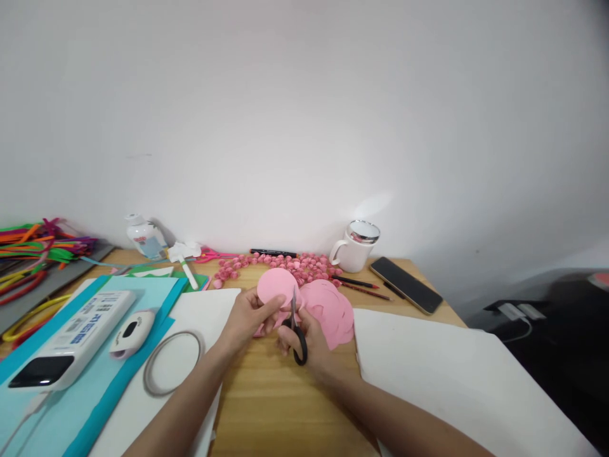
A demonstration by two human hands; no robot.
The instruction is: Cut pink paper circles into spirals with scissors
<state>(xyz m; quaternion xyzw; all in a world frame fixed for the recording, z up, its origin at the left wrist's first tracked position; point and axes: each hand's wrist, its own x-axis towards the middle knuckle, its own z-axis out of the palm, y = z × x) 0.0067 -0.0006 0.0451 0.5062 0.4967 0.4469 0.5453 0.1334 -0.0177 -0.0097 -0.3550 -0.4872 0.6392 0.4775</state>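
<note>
My left hand [248, 317] pinches a round pink paper disc [275, 285] by its lower edge and holds it upright over the wooden desk [280, 406]. My right hand [311, 339] grips black-handled scissors [295, 330], blades pointing up along the disc's right edge. Just right of the hands lies a pile of pink paper circles [333, 308]. Behind them is a heap of small pink rolled paper pieces [280, 263].
White sheets lie right [451, 374] and left [200, 311]; blue paper [95, 381] carries a white power bank [71, 339], a small white device [133, 331] and a wire ring [174, 362]. Pipe cleaners [33, 247], bottle [143, 236], mug [354, 247], phone [405, 284], pencils [364, 285] stand behind.
</note>
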